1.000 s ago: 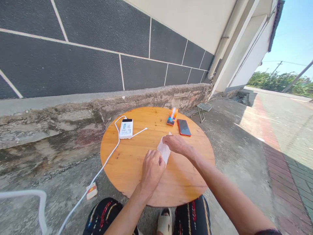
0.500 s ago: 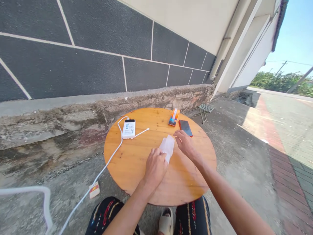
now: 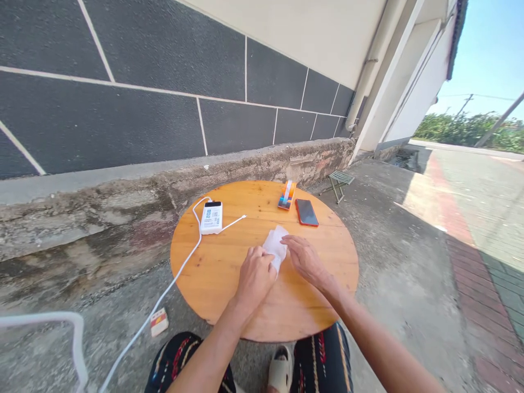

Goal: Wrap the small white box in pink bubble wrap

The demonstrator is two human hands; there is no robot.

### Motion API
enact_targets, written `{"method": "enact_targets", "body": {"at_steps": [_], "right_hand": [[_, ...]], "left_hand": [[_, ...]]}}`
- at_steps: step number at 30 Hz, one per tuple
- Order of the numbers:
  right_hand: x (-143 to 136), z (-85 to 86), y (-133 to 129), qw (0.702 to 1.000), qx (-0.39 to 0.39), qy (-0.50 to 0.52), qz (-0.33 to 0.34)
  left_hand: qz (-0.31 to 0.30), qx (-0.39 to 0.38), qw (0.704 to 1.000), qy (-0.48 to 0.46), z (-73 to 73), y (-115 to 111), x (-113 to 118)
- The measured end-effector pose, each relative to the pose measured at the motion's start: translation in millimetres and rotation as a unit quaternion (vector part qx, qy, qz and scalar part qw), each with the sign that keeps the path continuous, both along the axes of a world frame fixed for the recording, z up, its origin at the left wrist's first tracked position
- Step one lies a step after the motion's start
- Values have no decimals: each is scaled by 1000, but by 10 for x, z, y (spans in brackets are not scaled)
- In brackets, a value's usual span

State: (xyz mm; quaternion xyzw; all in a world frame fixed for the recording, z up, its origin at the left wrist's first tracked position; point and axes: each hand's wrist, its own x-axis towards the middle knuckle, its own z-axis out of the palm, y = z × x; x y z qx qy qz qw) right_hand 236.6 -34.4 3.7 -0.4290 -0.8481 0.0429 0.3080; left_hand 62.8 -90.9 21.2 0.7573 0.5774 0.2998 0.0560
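A thin white tissue (image 3: 275, 240), crumpled and partly folded, lies on the wooden table between my hands. My left hand (image 3: 254, 275) is closed on its lower left side, with the fingers curled under and the knuckles up. From the right, my right hand (image 3: 306, 261) reaches over the tissue's right edge, thumb and fingertips drawn together on it. The palm side of both hands is hidden. Beyond my right hand, a phone with a red edge (image 3: 307, 212) lies flat, dark screen up.
On the round table (image 3: 221, 295) stand an orange tape dispenser (image 3: 287, 195) and a white power bank (image 3: 212, 218) with white cables. One cable (image 3: 153, 305) runs down to the ground. A small box (image 3: 159, 322) lies below, and a folding stool (image 3: 340, 183) stands behind.
My right hand has moved left and toward me, away from the phone and onto the tissue's edge. The tissue's right side looks more folded in. My left hand stays on it.
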Motion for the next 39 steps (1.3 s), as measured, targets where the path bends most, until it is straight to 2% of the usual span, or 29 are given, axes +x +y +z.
{"method": "enact_targets", "body": {"at_steps": [2, 6, 13, 19, 23, 29, 35, 39], "right_hand": [[-24, 28, -134, 999, -11, 40, 29], [-156, 75, -327, 995, -58, 53, 54], [-191, 130, -516, 997, -37, 61, 24], [-229, 7, -793, 998, -18, 54, 21], [-326, -70, -815, 999, 18, 31, -9], [-356, -70, -798, 999, 46, -8, -8], [-319, 95, -767, 996, 38, -86, 0], [-310, 176, -739, 993, 39, -107, 8]], "left_hand": [[7, -2, 1000, 0, 12, -17, 15], [25, -1, 1000, -10, -3, -118, 80], [43, -1, 998, -37, -52, -183, 119], [5, -64, 990, -122, 6, -93, 6], [0, -71, 988, -140, 23, -101, -20], [-2, -68, 983, -172, -17, -147, -48], [-43, -127, 945, -299, -6, -93, -240], [-15, -86, 957, -277, -33, 8, -366]]}}
